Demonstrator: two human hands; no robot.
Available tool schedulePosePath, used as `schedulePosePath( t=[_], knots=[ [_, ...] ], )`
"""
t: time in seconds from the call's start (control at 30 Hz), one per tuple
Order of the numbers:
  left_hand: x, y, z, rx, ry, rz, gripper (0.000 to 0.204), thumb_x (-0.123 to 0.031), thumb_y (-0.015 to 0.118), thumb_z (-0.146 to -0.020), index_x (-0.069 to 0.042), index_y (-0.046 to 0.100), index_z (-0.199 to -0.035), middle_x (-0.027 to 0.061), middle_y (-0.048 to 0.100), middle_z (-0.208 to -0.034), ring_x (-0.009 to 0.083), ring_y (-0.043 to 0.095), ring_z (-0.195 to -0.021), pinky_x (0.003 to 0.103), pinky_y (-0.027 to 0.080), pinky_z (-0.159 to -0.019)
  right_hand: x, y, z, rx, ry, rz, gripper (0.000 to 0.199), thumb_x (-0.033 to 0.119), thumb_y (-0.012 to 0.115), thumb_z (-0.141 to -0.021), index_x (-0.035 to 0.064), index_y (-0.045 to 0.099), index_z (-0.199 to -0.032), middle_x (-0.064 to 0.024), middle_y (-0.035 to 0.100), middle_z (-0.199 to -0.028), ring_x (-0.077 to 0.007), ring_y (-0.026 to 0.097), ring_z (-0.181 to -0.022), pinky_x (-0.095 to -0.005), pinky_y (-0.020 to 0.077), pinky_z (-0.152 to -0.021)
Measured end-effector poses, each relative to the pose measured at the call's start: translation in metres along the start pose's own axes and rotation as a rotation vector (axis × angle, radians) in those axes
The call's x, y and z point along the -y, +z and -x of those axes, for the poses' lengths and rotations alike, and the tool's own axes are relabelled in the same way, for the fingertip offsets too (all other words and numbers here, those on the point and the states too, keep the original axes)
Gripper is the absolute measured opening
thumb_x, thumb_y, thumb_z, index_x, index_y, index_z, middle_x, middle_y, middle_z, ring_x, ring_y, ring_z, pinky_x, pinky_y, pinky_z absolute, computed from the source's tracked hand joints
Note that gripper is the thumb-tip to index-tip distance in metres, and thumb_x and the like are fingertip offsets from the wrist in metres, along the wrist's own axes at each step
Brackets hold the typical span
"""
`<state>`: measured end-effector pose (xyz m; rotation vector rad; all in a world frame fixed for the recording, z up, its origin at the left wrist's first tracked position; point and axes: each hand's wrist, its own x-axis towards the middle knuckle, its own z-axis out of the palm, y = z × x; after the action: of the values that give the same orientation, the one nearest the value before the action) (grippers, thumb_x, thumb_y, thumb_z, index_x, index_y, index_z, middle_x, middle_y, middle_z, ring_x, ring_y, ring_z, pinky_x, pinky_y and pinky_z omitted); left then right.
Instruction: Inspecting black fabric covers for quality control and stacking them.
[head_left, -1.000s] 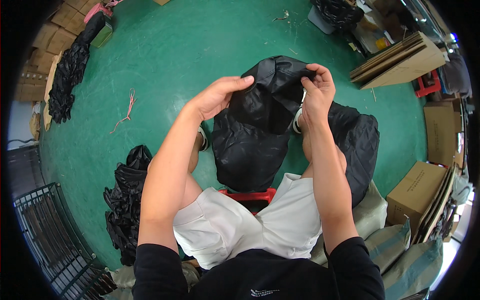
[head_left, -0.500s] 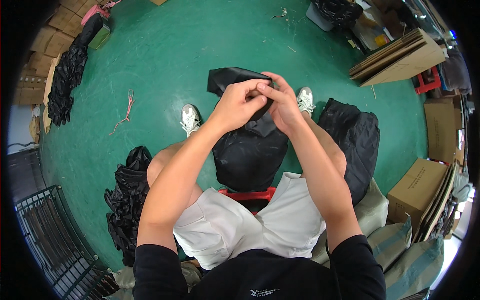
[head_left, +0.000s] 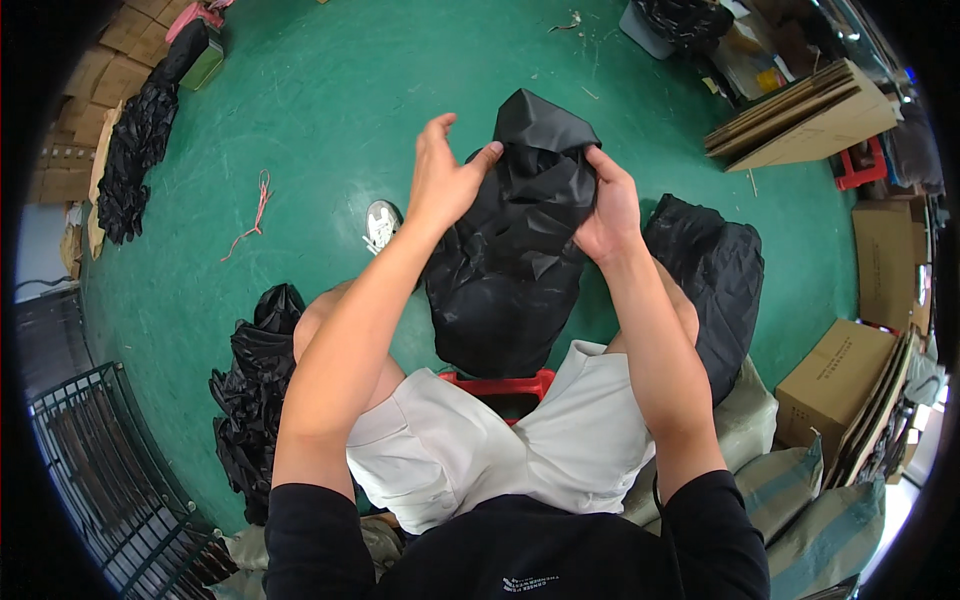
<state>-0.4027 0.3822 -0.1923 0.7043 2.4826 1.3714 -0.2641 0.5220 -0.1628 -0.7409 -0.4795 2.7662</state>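
— Where do your hands sit?

— You hold both of them up in front of you, above your knees, one on each side of a crumpled black plastic bag (head_left: 515,230). Your left hand (head_left: 440,180) presses its thumb and palm against the bag's upper left edge, with the fingers lifted and spread. Your right hand (head_left: 605,205) is clamped on the upper right edge, fingers curled into the folds.

— And the bag itself?

— It hangs between your hands, bunched to a peak at the top and widening down toward your lap, where it ends just above a red stool (head_left: 500,385) showing between your legs.

— What lies around you?

— A green floor (head_left: 330,100). Another black bag (head_left: 715,280) rests just beside your right knee, and a heap of black bags (head_left: 250,390) lies by your left thigh. A white shoe (head_left: 381,225) shows under your left wrist. Flattened cardboard (head_left: 800,115) lies well off to the upper right.
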Motion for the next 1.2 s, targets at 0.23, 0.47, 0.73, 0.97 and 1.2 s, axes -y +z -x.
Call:
schedulePosePath(
  t=[0.23,0.47,0.73,0.97,1.2],
  knots=[
    [0.012,0.011,-0.002,0.485,-0.019,0.605,0.043,-0.012,0.066,-0.088,0.001,0.053,-0.127,0.0099,0.062,-0.119,0.0179,0.056,-0.111,0.031,0.044,-0.093,0.002,-0.003,0.01,0.142,0.053,-0.103,0.038,0.026,0.037,-0.1,-0.001,0.055,-0.12,-0.0167,0.064,-0.119,-0.0312,0.063,-0.106,-0.0458,0.0493,-0.097],
    [-0.007,-0.012,-0.019,0.248,-0.168,0.607,0.018,-0.001,0.054,-0.086,0.002,0.069,-0.096,0.0009,0.068,-0.084,0.008,0.058,-0.075,0.024,0.046,-0.07,0.019,-0.004,0.013,0.04,-0.224,0.233,0.031,0.015,0.056,-0.091,-0.0004,0.055,-0.118,-0.015,0.065,-0.112,-0.0269,0.064,-0.1,-0.0382,0.0498,-0.093],
    [-0.009,-0.044,-0.016,0.276,-0.054,0.594,0.006,-0.007,0.064,-0.084,-0.001,0.066,-0.083,-0.0054,0.06,-0.073,0.0023,0.049,-0.063,0.021,0.038,-0.056,0.017,-0.026,-0.005,-0.41,-0.888,1.302,0.049,0.013,0.078,-0.072,0.0006,0.049,-0.109,-0.0132,0.056,-0.1,-0.0241,0.056,-0.093,-0.0334,0.046,-0.084],
    [-0.045,-0.035,0.008,0.17,0.005,0.71,0.009,-0.003,0.063,-0.085,0.002,0.066,-0.091,-0.004,0.063,-0.078,0.0019,0.053,-0.07,0.02,0.042,-0.062,0.003,-0.031,-0.016,-0.619,-0.891,1.248,0.034,0.008,0.071,-0.076,-0.0023,0.053,-0.102,-0.0129,0.057,-0.1,-0.0237,0.056,-0.092,-0.0326,0.0457,-0.082],
    [-0.029,-0.038,-0.002,0.076,0.001,0.68,0.009,-0.004,0.061,-0.086,0.002,0.068,-0.088,-0.0051,0.061,-0.076,0.0019,0.05,-0.069,0.02,0.04,-0.061,0.005,-0.025,-0.015,-0.364,-0.594,0.763,0.025,-0.007,0.051,-0.082,-0.0044,0.057,-0.106,-0.0055,0.062,-0.091,-0.0109,0.055,-0.085,-0.021,0.0415,-0.074]
  ],
)
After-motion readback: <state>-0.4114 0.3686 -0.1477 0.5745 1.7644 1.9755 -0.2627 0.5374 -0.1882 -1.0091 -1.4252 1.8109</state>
